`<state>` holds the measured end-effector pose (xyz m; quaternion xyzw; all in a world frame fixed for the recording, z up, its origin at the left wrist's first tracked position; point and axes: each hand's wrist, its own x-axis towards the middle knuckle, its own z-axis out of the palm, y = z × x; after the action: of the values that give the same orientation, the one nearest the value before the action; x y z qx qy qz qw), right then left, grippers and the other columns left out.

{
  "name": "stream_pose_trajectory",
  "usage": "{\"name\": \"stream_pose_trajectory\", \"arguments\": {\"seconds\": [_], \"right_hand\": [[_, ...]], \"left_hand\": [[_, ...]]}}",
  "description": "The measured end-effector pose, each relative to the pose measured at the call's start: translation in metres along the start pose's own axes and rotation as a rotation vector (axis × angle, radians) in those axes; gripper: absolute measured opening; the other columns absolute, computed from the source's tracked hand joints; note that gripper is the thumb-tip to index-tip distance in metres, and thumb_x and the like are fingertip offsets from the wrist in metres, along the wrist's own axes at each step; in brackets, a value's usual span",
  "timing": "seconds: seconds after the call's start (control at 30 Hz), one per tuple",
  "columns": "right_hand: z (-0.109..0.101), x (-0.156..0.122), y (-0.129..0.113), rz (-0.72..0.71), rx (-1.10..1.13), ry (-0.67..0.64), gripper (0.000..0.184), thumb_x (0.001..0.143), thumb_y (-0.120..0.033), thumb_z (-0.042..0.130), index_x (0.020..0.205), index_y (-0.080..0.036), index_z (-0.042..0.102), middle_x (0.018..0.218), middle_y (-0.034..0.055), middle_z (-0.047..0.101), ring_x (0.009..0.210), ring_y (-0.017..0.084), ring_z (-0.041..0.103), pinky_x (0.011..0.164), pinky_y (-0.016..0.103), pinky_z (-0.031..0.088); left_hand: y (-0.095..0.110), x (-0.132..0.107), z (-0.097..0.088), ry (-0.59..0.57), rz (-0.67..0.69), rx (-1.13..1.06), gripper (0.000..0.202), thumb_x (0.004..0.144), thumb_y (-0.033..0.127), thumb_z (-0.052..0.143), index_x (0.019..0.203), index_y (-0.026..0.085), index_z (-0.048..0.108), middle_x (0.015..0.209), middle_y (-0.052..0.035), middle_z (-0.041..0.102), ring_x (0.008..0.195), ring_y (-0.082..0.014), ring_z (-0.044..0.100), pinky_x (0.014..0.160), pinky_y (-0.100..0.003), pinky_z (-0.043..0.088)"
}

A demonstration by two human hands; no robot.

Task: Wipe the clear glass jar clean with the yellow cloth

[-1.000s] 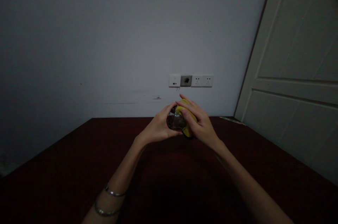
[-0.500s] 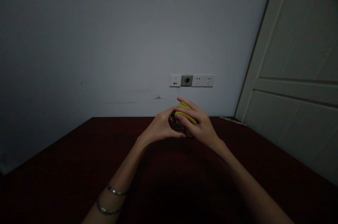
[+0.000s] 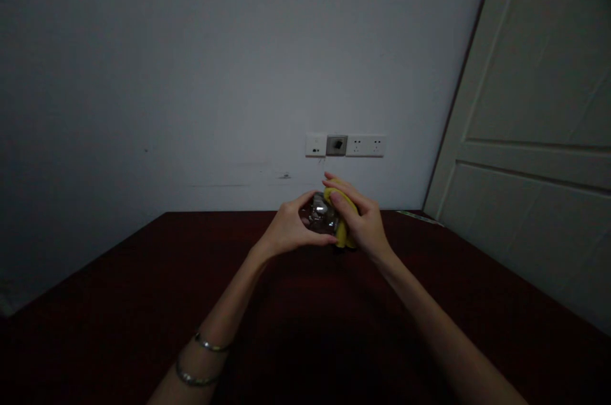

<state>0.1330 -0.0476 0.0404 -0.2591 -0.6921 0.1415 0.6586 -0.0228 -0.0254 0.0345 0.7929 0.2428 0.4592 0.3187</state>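
My left hand (image 3: 286, 231) curls round a small shiny glass object (image 3: 323, 216), held above the far part of the dark red table (image 3: 143, 303). My right hand (image 3: 363, 222) presses a folded yellow cloth (image 3: 342, 219) against the right side of that glass object, fingers bent over the cloth. Both hands meet in the middle of the view, just in front of the wall. Two thin silver bangles (image 3: 200, 363) sit on my left forearm. The room is dim, so I cannot make out the glass object's exact shape.
A row of white wall sockets (image 3: 345, 146) sits on the grey wall just above my hands. A pale panelled door (image 3: 534, 137) stands at the right. A thin light strip (image 3: 420, 218) lies at the table's far right corner.
My right hand has shifted the yellow cloth over the glass object, which now shows more of its shiny face. Both hands stay at the same spot above the table.
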Motion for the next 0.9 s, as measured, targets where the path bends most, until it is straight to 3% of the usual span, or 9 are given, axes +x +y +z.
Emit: {"name": "stream_pose_trajectory", "arguments": {"seconds": [0.2,0.33,0.5,0.57,0.67,0.73,0.9], "right_hand": [[-0.0056,-0.0070,-0.0085,-0.312,-0.162,-0.266,0.031,0.081,-0.020,0.063,0.109,-0.033,0.067,0.137,0.0005,0.050,0.130,0.022,0.043,0.108,0.046,0.036],[-0.0048,-0.0047,-0.0055,-0.211,-0.122,-0.151,0.028,0.083,-0.022,0.061,0.109,-0.033,0.067,0.135,0.0020,0.053,0.124,0.020,0.050,0.104,0.045,0.040],[-0.0048,-0.0007,-0.0023,-0.035,-0.144,-0.030,0.024,0.084,-0.028,0.060,0.106,-0.030,0.068,0.127,0.0059,0.059,0.118,0.021,0.055,0.102,0.048,0.042],[-0.0061,-0.0017,-0.0037,-0.097,-0.207,-0.094,0.025,0.083,-0.027,0.061,0.107,-0.030,0.068,0.131,0.0064,0.056,0.120,0.022,0.053,0.103,0.049,0.041],[-0.0071,-0.0047,-0.0063,-0.253,-0.292,-0.320,0.027,0.083,-0.021,0.061,0.108,-0.029,0.068,0.137,0.0055,0.051,0.130,0.024,0.043,0.107,0.049,0.037],[-0.0055,-0.0061,-0.0067,-0.291,-0.319,-0.369,0.028,0.083,-0.020,0.060,0.109,-0.029,0.068,0.138,0.0049,0.050,0.133,0.024,0.039,0.108,0.049,0.036],[0.0023,-0.0047,-0.0016,-0.160,-0.270,-0.072,0.027,0.083,-0.023,0.061,0.109,-0.030,0.067,0.134,0.0057,0.054,0.120,0.023,0.052,0.102,0.048,0.042]], "left_hand": [[0.0014,0.0010,-0.0028,0.031,-0.010,-0.029,0.057,0.058,0.025,0.078,0.109,0.012,0.055,0.098,-0.0059,0.065,0.087,-0.0194,0.062,0.072,-0.029,0.051],[0.0027,0.0012,-0.0011,0.013,-0.024,-0.028,0.058,0.059,0.029,0.078,0.110,0.013,0.055,0.098,-0.0063,0.065,0.082,-0.0177,0.062,0.069,-0.028,0.051],[0.0053,0.0023,0.0026,0.040,-0.017,0.128,0.063,0.057,0.034,0.079,0.114,0.016,0.057,0.102,-0.0066,0.066,0.089,-0.0200,0.061,0.078,-0.033,0.050],[0.0038,0.0027,0.0025,0.051,-0.029,0.176,0.057,0.059,0.031,0.077,0.111,0.017,0.058,0.098,-0.0053,0.067,0.086,-0.0193,0.061,0.076,-0.032,0.050],[-0.0004,0.0029,0.0012,0.026,-0.061,0.193,0.049,0.061,0.028,0.074,0.107,0.014,0.059,0.093,-0.0055,0.068,0.079,-0.0182,0.062,0.067,-0.028,0.049],[-0.0021,0.0028,0.0010,0.021,-0.066,0.187,0.047,0.063,0.027,0.072,0.106,0.013,0.059,0.092,-0.0060,0.068,0.078,-0.0178,0.062,0.065,-0.027,0.048],[0.0036,0.0020,0.0036,0.073,-0.077,0.213,0.050,0.061,0.026,0.074,0.108,0.016,0.060,0.092,-0.0034,0.068,0.078,-0.0169,0.061,0.066,-0.027,0.048]]}}
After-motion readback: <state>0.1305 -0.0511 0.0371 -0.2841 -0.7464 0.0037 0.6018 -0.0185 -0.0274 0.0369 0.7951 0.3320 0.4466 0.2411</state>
